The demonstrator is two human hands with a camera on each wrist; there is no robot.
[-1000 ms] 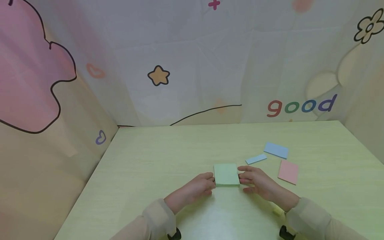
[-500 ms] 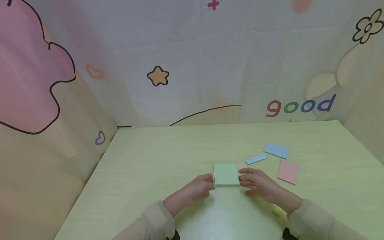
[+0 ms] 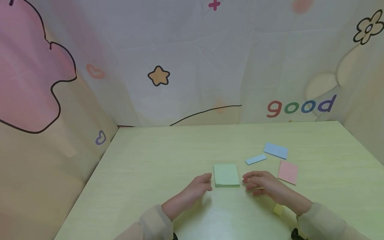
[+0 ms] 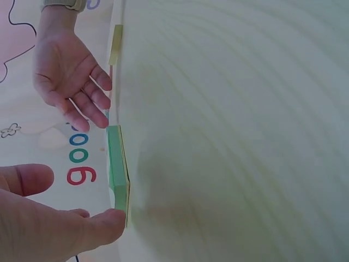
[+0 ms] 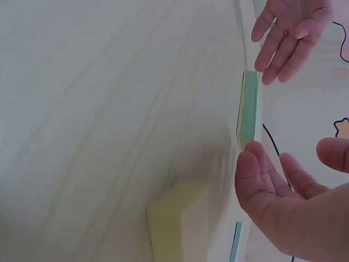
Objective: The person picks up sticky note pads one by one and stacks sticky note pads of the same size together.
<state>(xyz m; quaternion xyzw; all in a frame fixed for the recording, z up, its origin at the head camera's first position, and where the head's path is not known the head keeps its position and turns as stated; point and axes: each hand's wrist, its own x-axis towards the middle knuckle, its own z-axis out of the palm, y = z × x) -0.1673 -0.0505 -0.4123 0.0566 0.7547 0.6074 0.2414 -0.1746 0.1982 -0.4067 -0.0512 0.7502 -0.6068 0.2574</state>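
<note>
Green square sticky-note pad: laid flat on the pale wood-grain table, between the two hands; a thin yellowish layer is shown along its underside. Left hand: held just beside the pad's left edge, apart from it, fingers loosely extended. Right hand: held just off the right edge, likewise apart, fingers relaxed, palm turned padward. Narrow light-blue pad: placed beyond the right hand. Wider blue pad: set farther back. Pink pad: set in front of the wider blue pad. Yellow block: partly covered by the right hand. Cloth backdrop: printed with "good".
</note>
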